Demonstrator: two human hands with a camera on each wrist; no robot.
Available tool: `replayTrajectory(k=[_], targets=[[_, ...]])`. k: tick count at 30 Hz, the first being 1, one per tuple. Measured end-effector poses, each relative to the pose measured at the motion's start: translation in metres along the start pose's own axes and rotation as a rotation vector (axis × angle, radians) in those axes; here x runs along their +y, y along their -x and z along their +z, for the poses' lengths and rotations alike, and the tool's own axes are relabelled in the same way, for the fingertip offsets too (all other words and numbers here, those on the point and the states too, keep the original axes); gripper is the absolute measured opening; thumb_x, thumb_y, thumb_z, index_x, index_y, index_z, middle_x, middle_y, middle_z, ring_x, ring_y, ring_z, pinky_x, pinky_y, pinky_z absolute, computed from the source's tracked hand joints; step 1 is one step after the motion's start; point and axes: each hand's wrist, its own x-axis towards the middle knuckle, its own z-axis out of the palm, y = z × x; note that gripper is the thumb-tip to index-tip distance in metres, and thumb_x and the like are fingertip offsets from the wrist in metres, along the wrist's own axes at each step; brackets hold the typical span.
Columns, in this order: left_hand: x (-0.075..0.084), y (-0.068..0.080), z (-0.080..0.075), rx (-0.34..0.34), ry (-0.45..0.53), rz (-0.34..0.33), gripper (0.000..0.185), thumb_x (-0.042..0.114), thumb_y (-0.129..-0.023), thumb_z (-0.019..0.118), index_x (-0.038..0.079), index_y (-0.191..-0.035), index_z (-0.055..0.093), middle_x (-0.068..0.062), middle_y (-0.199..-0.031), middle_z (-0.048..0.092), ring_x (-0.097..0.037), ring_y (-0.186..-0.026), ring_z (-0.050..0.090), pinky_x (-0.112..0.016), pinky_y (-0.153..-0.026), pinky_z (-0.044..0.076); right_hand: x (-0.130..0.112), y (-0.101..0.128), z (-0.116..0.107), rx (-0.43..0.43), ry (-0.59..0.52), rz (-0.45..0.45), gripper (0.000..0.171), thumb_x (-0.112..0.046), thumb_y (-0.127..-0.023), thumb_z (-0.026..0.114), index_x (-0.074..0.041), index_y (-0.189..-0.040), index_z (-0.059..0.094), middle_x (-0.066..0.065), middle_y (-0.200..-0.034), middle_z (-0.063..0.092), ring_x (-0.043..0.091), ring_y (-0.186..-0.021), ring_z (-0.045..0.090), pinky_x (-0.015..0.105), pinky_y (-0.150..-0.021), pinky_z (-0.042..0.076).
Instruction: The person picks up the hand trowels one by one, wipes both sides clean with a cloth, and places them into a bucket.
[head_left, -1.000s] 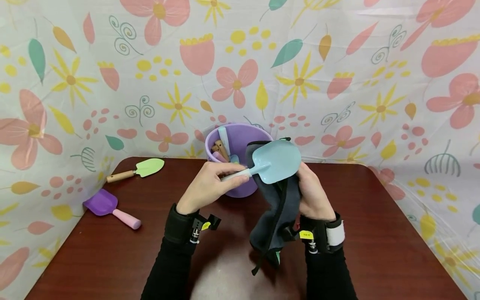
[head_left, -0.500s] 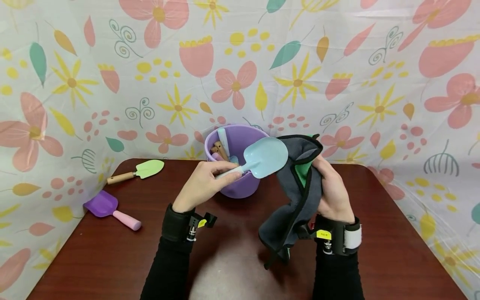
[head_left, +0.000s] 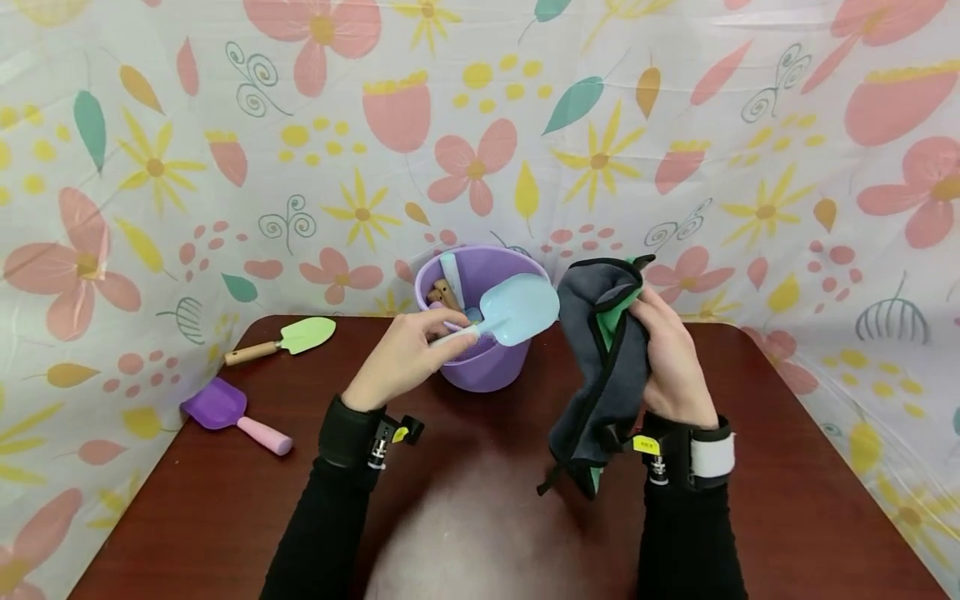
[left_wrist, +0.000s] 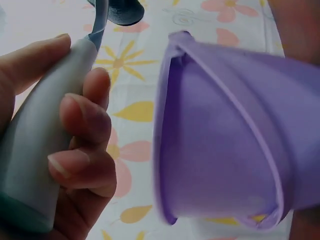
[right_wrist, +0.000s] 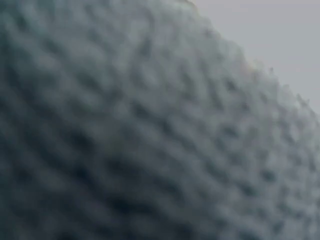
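Head view: my left hand (head_left: 401,358) grips the pale handle of the light blue shovel (head_left: 517,310), fingers curled round it; the blade points away from that hand toward my right side and sits over the rim of the purple bucket (head_left: 483,367), which stands just beyond the left hand on the bench (head_left: 787,483). Several tool handles stand inside the bucket. My right hand (head_left: 671,362) clutches the grey cloth (head_left: 600,383), green inner face showing near the fingers; the cloth hangs down past my wrist, and its top edge is just beside the shovel blade, apart from it. Well off to the left of my left hand lie a green trowel (head_left: 288,340) with a wooden handle and a purple scoop (head_left: 232,412) with a pink handle. Left wrist view: fingers (left_wrist: 82,130) wrapped round the shovel handle (left_wrist: 45,150), bucket wall (left_wrist: 225,150) just beside them. Right wrist view: grey cloth weave (right_wrist: 125,130) fills nearly the whole frame; hand itself not visible here.
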Motion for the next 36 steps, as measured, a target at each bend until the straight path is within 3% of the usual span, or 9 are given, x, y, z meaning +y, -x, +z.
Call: replayTrajectory(k=[4, 7, 11, 19, 21, 24, 27, 29, 36], targets=[[0.004, -0.013, -0.015, -0.043, -0.145, -0.019, 0.017, 0.036, -0.096, 0.064, 0.019, -0.097, 0.068, 0.005, -0.079, 0.064, -0.009, -0.062, 0.055, -0.030, -0.060, 0.045, -0.006, -0.003, 0.000, 0.119, 0.203, 0.077, 0.048, -0.019, -0.107, 0.043, -0.009, -0.152, 0.029, 0.008, -0.142, 0.043, 0.015, -0.106, 0.061, 0.027, -0.085, 0.051], [0.006, -0.027, -0.025, -0.089, -0.267, -0.025, 0.019, 0.036, -0.096, 0.063, 0.018, -0.093, 0.068, 0.007, -0.079, 0.065, -0.009, -0.066, 0.057, -0.030, -0.064, 0.047, -0.010, -0.003, -0.004, 0.170, 0.364, 0.128, 0.045, -0.025, -0.105, 0.047, -0.005, -0.145, 0.035, 0.008, -0.125, 0.054, 0.015, -0.095, 0.063, 0.027, -0.078, 0.052], [0.007, -0.050, -0.034, -0.186, -0.367, -0.057, 0.020, 0.033, -0.096, 0.064, 0.016, -0.088, 0.069, 0.004, -0.078, 0.067, -0.011, -0.068, 0.058, -0.031, -0.065, 0.046, -0.012, -0.006, -0.014, 0.200, 0.588, 0.187, 0.040, -0.032, -0.105, 0.047, -0.006, -0.134, 0.042, 0.006, -0.101, 0.057, 0.014, -0.078, 0.061, 0.027, -0.066, 0.051], [0.002, -0.094, -0.032, -0.364, -0.560, -0.148, 0.025, 0.033, -0.092, 0.070, 0.013, -0.075, 0.072, 0.006, -0.071, 0.062, -0.014, -0.069, 0.055, -0.030, -0.063, 0.043, 0.004, -0.013, -0.036, 0.211, 0.991, 0.308, 0.032, -0.032, -0.106, 0.042, -0.001, -0.114, 0.046, 0.008, -0.078, 0.048, 0.016, -0.055, 0.051, 0.031, -0.052, 0.045], [0.001, -0.101, -0.027, -0.406, -0.611, -0.182, 0.027, 0.032, -0.090, 0.071, 0.011, -0.074, 0.072, 0.005, -0.069, 0.061, -0.014, -0.067, 0.053, -0.030, -0.062, 0.043, 0.009, -0.012, -0.042, 0.196, 1.044, 0.346, 0.032, -0.030, -0.106, 0.042, 0.000, -0.114, 0.047, 0.010, -0.078, 0.047, 0.018, -0.056, 0.052, 0.032, -0.052, 0.046], [0.000, -0.111, -0.015, -0.440, -0.676, -0.252, 0.024, 0.032, -0.087, 0.073, 0.012, -0.073, 0.074, 0.005, -0.071, 0.062, -0.014, -0.072, 0.055, -0.033, -0.065, 0.045, 0.014, -0.012, -0.054, 0.172, 1.072, 0.425, 0.034, -0.028, -0.106, 0.044, -0.001, -0.127, 0.048, 0.014, -0.089, 0.054, 0.021, -0.066, 0.058, 0.034, -0.057, 0.050], [-0.002, -0.117, -0.005, -0.453, -0.742, -0.315, 0.018, 0.031, -0.083, 0.074, 0.013, -0.080, 0.076, 0.002, -0.082, 0.068, -0.016, -0.083, 0.060, -0.038, -0.073, 0.049, 0.021, -0.013, -0.064, 0.140, 1.119, 0.478, 0.041, -0.026, -0.105, 0.048, -0.001, -0.137, 0.045, 0.017, -0.101, 0.057, 0.023, -0.073, 0.060, 0.035, -0.061, 0.051], [-0.002, -0.119, 0.002, -0.470, -0.794, -0.338, 0.018, 0.031, -0.082, 0.075, 0.013, -0.084, 0.074, -0.001, -0.088, 0.069, -0.019, -0.087, 0.061, -0.040, -0.077, 0.050, 0.029, -0.015, -0.069, 0.115, 1.165, 0.481, 0.039, -0.023, -0.103, 0.050, 0.000, -0.135, 0.046, 0.017, -0.101, 0.058, 0.023, -0.072, 0.059, 0.034, -0.062, 0.050], [0.005, -0.120, 0.022, -0.563, -0.945, -0.270, 0.030, 0.021, -0.081, 0.073, 0.007, -0.107, 0.070, -0.011, -0.108, 0.068, -0.028, -0.098, 0.063, -0.044, -0.082, 0.051, 0.056, -0.020, -0.078, 0.157, 1.260, 0.504, 0.032, -0.009, -0.096, 0.058, 0.004, -0.125, 0.050, 0.016, -0.091, 0.059, 0.022, -0.068, 0.058, 0.033, -0.060, 0.048]])
